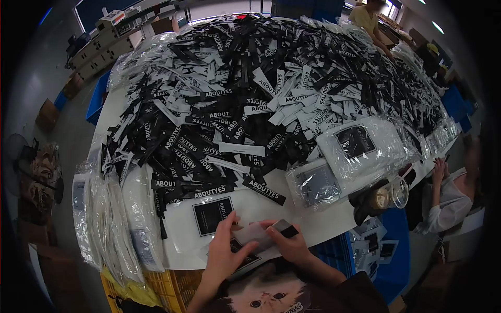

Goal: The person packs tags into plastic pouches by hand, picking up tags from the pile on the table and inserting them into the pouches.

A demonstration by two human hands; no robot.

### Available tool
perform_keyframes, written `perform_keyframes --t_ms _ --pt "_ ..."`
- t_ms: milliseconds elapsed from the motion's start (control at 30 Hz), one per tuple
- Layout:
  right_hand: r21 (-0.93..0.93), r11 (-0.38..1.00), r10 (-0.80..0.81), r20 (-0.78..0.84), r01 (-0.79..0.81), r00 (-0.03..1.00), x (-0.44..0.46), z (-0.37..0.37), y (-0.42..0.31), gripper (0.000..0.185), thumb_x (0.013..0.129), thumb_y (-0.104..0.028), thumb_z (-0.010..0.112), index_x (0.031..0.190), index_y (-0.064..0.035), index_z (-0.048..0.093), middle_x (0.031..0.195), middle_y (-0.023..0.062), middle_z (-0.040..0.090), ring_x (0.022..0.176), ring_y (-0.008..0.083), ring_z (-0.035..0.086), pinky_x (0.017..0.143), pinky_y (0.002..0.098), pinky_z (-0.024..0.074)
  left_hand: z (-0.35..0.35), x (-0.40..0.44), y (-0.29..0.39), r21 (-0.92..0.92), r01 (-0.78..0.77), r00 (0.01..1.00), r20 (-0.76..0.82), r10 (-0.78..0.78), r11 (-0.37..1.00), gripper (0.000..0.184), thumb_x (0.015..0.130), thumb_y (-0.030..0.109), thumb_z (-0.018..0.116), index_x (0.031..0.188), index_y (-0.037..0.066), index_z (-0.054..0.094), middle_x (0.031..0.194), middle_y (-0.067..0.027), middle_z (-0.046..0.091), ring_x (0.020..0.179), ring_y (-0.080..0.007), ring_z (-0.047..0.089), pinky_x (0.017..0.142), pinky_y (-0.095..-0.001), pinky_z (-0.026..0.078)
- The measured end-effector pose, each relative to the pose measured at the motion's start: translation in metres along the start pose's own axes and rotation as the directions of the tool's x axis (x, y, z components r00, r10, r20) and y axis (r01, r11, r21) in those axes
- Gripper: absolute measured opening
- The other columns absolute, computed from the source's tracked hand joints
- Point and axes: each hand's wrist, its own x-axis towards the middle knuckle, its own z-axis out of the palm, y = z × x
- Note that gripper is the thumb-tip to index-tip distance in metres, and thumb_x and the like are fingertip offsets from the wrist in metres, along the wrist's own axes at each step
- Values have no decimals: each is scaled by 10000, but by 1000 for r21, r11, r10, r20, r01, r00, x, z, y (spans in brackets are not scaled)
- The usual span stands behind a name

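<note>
My left hand [228, 249] is at the table's front edge, its fingers bent around the left end of a pale, partly see-through packet [255, 236]. On the packet's right end my right hand [289, 243] presses thumb and fingers together, with a small black-and-grey piece [285, 228] showing above them. Just behind my left hand a white plastic bag with a black square label [213, 215] lies flat. Part of another black label shows below the packet, between my hands. Beyond them spreads a large heap of black and white printed strips [235, 104].
Clear-wrapped packs [360, 151] lie at right on the table, beside a plastic cup [389, 195]. Long plastic bags [117, 224] hang over the left edge. A blue bin [391, 261] and a yellow crate [180, 284] stand below. Two other people are at the right side.
</note>
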Motion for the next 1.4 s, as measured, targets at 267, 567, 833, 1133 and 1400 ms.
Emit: perform_keyframes --t_ms 267,567,833,1133,1400 --pt "-664 704 -292 53 252 955 1 -26 -15 193 904 -124 549 1008 12 639 837 54 683 676 118 601 604 255 472 -19 1 -10 -93 183 972 166 -166 979 122 846 116 620 877 -2 625 689 -156 598 564 -239 581 527 -298 447" --pt "-687 682 618 360 -250 699 22 -31 -8 227 840 -192 649 966 -4 663 681 -21 606 613 36 475 530 236 395 -14 -3 -5 -99 99 918 393 -52 990 122 797 100 678 838 -9 642 620 -108 580 532 -126 522 501 -257 416" --pt "-552 799 541 483 -240 689 22 -40 -7 322 789 -238 709 980 18 670 722 -25 616 658 36 503 572 215 422 -9 1 2 -171 154 951 294 -99 973 212 769 147 722 707 -9 593 548 -100 511 456 -131 417 438 -267 353" --pt "-345 929 -15 318 130 948 9 -18 -16 133 812 -112 669 813 21 662 723 48 621 638 97 559 558 240 431 -7 1 7 -508 229 970 189 -152 830 95 785 65 689 826 -13 655 679 -66 599 524 -121 515 469 -251 391" --pt "-416 881 -152 201 225 968 3 -27 -19 88 783 -75 692 826 1 685 738 75 652 636 142 609 570 249 463 0 -2 4 -316 51 979 202 15 947 138 864 95 601 956 -3 633 743 -93 588 603 -158 559 533 -262 417"
